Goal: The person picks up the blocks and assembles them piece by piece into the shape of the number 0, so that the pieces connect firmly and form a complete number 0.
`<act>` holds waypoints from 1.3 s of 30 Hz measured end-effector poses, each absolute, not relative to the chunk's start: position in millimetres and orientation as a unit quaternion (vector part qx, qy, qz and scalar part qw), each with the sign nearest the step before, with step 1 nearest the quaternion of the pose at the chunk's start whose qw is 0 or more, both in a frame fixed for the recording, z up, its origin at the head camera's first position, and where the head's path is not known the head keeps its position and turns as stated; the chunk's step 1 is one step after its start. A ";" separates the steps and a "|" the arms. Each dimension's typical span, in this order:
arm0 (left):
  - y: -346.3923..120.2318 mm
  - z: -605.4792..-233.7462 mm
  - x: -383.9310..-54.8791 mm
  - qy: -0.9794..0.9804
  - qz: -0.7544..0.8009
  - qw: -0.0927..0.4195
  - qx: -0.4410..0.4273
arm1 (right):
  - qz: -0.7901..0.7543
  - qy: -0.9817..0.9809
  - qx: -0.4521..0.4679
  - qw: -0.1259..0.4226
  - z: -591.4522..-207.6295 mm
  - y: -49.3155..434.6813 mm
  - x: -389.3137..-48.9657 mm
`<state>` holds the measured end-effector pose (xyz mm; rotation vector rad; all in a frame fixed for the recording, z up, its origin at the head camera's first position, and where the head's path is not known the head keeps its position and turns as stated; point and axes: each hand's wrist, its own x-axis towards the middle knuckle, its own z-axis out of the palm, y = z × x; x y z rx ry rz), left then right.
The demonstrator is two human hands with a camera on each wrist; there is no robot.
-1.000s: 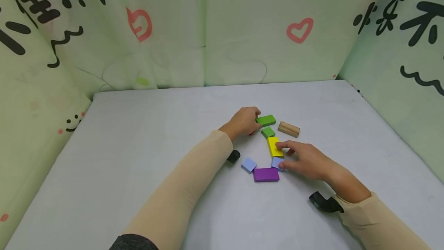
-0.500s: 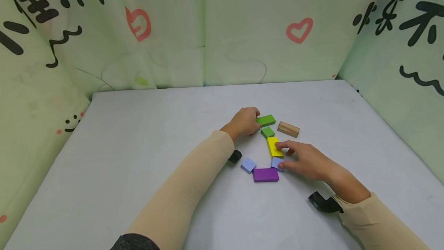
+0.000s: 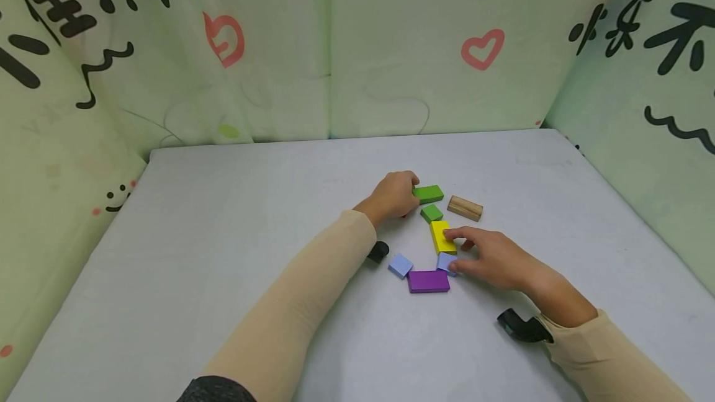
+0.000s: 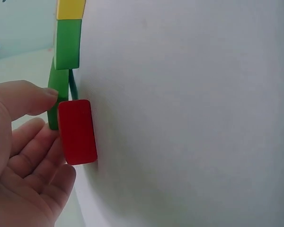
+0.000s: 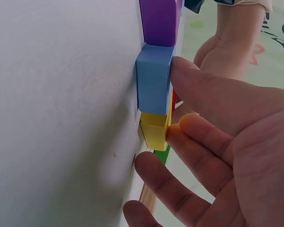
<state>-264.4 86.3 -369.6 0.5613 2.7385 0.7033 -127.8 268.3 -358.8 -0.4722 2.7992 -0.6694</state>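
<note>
My left hand [image 3: 393,195] is at the far side of the block cluster. Its thumb and fingers pinch the left end of a long green block [image 3: 429,194]. A red block [image 4: 78,132] stands beside those fingers in the left wrist view; in the head view the hand hides it. My right hand [image 3: 497,257] lies to the right with fingers loosely extended. Its thumb touches a light blue block [image 5: 155,79], and its index fingertip meets a yellow block [image 3: 441,236]. A small green block [image 3: 432,213] sits between the yellow and long green ones.
Nearest me lies a purple block [image 3: 428,281], with another light blue block [image 3: 400,265] at its left corner. A wooden block [image 3: 465,208] rests right of the green ones. Green printed curtains [image 3: 391,98] stand behind the white table [image 3: 223,234].
</note>
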 end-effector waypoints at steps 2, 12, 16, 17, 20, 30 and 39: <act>86.1 -368.7 -264.7 0.942 0.245 0.126 0.195 | -0.229 0.953 -0.160 0.114 -358.3 267.8 -127.7; 82.2 -361.9 -264.9 0.937 0.270 0.105 0.195 | -0.228 0.953 -0.158 0.118 -356.8 267.7 -128.6; 78.7 -359.4 -265.1 0.932 0.292 0.099 0.189 | -0.229 0.953 -0.158 0.117 -356.5 267.7 -129.1; 77.7 -359.1 -265.3 0.930 0.298 0.098 0.189 | -0.229 0.953 -0.158 0.117 -356.5 267.8 -129.2; 74.8 -358.3 -265.4 0.924 0.317 0.099 0.187 | -0.228 0.954 -0.157 0.118 -356.8 268.2 -129.6; 64.9 -353.8 -265.8 0.906 0.361 0.104 0.193 | -0.227 0.954 -0.150 0.124 -356.7 268.6 -129.8; 52.9 -354.2 -264.3 0.887 0.400 0.117 0.202 | -0.229 0.954 -0.146 0.126 -357.1 269.4 -128.9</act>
